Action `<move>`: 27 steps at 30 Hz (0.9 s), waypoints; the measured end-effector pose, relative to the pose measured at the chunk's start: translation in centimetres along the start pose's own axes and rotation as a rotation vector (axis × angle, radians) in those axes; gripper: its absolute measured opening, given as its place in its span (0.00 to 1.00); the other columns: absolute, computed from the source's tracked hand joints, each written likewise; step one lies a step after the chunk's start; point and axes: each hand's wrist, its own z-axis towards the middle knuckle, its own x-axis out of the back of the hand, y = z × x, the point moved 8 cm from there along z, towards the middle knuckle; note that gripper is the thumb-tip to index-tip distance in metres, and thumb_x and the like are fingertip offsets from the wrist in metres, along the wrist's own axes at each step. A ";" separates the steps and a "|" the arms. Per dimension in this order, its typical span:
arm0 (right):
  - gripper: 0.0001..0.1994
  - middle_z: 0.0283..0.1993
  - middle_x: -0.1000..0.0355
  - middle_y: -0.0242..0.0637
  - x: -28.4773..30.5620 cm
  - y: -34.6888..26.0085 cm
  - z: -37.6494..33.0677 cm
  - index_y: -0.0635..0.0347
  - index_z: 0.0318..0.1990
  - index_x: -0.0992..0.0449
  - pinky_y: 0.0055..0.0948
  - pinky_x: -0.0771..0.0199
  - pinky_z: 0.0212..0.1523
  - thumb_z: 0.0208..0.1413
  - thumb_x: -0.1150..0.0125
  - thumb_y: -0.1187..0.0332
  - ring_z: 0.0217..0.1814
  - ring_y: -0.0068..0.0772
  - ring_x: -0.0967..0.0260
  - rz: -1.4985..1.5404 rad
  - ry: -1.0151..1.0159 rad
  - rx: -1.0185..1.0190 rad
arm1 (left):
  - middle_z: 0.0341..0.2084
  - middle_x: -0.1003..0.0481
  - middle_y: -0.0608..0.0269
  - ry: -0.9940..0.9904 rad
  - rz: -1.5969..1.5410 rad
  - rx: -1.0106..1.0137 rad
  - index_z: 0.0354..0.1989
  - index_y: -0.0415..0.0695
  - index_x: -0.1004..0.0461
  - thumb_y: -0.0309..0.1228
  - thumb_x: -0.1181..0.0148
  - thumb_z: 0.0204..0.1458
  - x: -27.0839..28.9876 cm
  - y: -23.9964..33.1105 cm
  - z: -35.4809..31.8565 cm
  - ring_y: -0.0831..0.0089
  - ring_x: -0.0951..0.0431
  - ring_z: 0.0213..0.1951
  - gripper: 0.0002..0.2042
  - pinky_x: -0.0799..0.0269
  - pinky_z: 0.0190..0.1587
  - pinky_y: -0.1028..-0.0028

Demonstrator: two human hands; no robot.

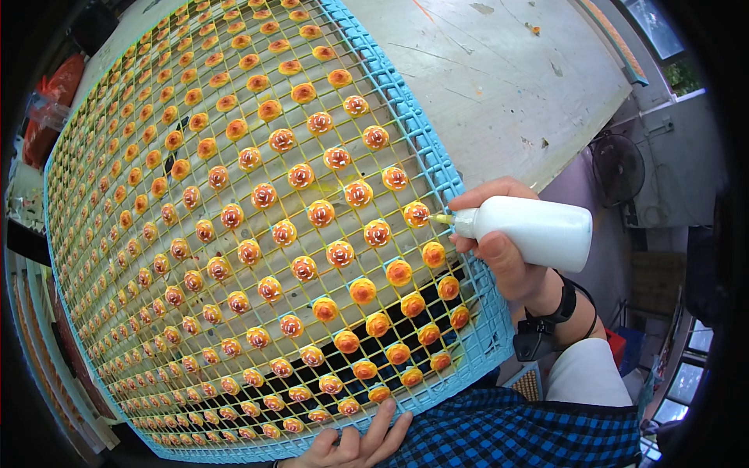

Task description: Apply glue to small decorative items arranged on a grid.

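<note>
A large mesh tray [449, 175] with a light-blue woven rim and a yellow-green grid fills the left and middle of the view. Rows of small orange-and-yellow rose-like domes sit on the grid. Many bear white dashes, while others, such as a dome [399, 272] at the lower right, have none. My right hand [499, 234] is closed around a white squeeze bottle [538, 230], tipped sideways. Its narrow nozzle points left, at or against a white-dashed dome [417, 214] by the right rim. At the near edge, my left hand [351, 443] grips the tray's rim, its thumb hidden.
Under and beyond the tray lies a worn pale tabletop [499, 70] with scratches and paint flecks. A dark fan [617, 168] stands on the right past the table's edge. Blue-and-black checked cloth [507, 425] lies below the near rim. Red objects [51, 109] sit at the far left.
</note>
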 end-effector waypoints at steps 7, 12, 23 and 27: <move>0.14 0.38 0.31 0.40 -0.2 -0.2 0.1 0.65 0.39 0.28 0.23 0.32 0.36 0.53 0.41 0.63 0.35 0.27 0.32 -0.022 -0.005 0.032 | 0.50 0.29 0.73 0.005 0.012 -0.012 0.48 0.57 0.30 0.35 0.49 0.55 0.0 0.0 0.0 0.76 0.44 0.30 0.12 0.45 0.33 0.78; 0.13 0.37 0.31 0.40 -0.1 -0.2 0.1 0.65 0.38 0.28 0.23 0.32 0.35 0.53 0.41 0.63 0.35 0.27 0.32 -0.010 -0.005 0.026 | 0.50 0.29 0.73 0.003 -0.010 0.009 0.48 0.57 0.30 0.36 0.49 0.54 0.0 0.0 0.0 0.76 0.44 0.30 0.13 0.45 0.34 0.78; 0.12 0.37 0.31 0.40 0.0 -0.1 0.0 0.65 0.36 0.28 0.23 0.32 0.36 0.53 0.42 0.64 0.35 0.27 0.32 0.023 -0.020 -0.002 | 0.49 0.28 0.73 -0.012 -0.017 0.015 0.48 0.57 0.30 0.36 0.50 0.55 0.1 -0.1 0.1 0.76 0.44 0.30 0.12 0.44 0.35 0.78; 0.11 0.37 0.31 0.41 0.0 -0.2 0.1 0.65 0.36 0.28 0.24 0.32 0.36 0.54 0.42 0.64 0.35 0.28 0.32 -0.005 -0.024 0.024 | 0.49 0.28 0.74 -0.010 -0.014 0.015 0.48 0.58 0.30 0.36 0.50 0.55 0.1 0.0 0.0 0.76 0.44 0.30 0.12 0.44 0.35 0.78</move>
